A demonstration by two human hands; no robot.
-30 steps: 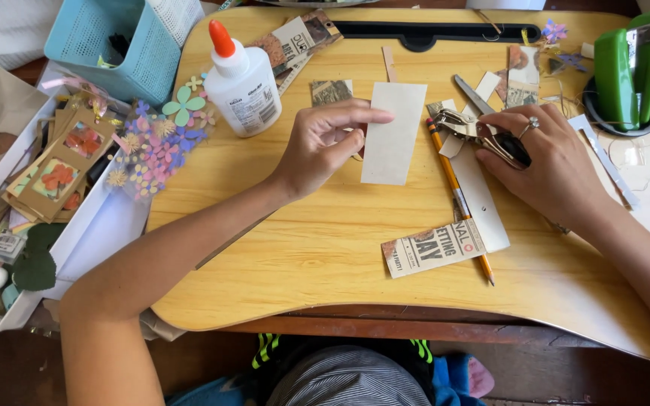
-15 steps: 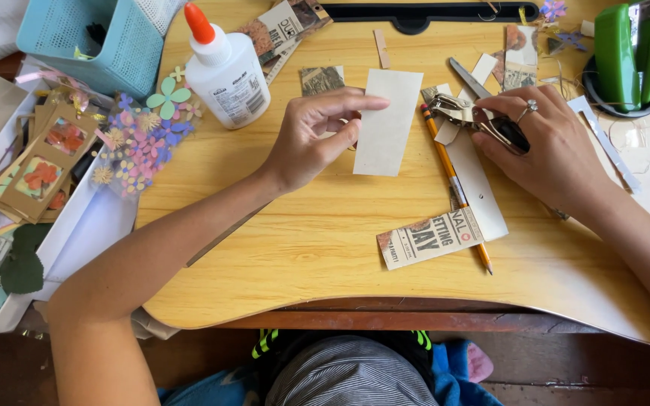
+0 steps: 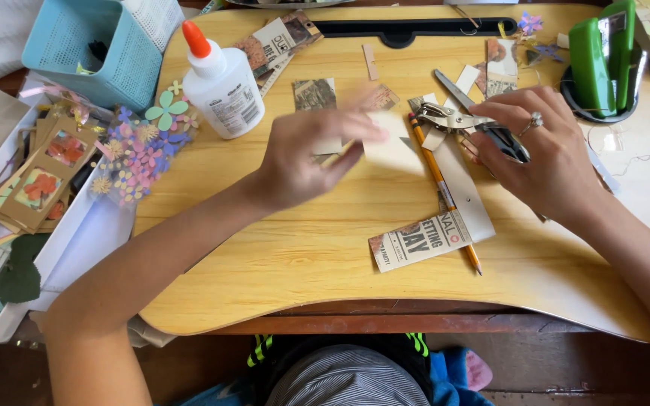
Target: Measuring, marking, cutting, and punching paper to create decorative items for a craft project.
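Head view: left hand grip pinched on cream card, right hand clasped around metal punch

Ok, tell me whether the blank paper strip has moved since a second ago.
Yes. The blank paper strip, held by the left hand, has tilted and dropped lower, blurred, toward the pencil, farther from the glue bottle.

bare forearms, a stone-set ring on one finger

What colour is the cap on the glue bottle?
Orange, on the white glue bottle; head view.
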